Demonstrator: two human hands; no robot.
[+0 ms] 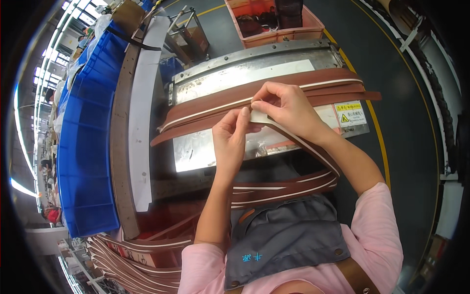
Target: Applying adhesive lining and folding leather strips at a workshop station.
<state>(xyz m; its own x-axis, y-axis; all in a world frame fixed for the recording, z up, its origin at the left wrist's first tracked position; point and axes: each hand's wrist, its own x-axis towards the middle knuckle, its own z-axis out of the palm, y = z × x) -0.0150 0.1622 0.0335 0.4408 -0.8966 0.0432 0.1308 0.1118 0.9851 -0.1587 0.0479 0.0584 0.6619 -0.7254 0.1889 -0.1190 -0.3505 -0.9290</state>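
Observation:
Both my hands are raised over a metal work table [196, 152], close together with fingertips almost meeting. My left hand [231, 137] pinches the end of a brown strip with a pale stripe. My right hand [291, 110] pinches the same brown strip [306, 144] just beside it, where a cream-coloured face shows between the hands. From there the strip runs down to the right and bends back in a loop [284, 188] in front of my apron. Behind my fingers, several long brown strips [210, 110] with a white line lie flat across the table.
At the left stands a blue bin [88, 147] beside a long white board [144, 117]. A pink crate [279, 36] with dark items sits beyond the table. More striped brown strips [132, 264] hang at the lower left. A warning label [349, 113] is on the table's right end.

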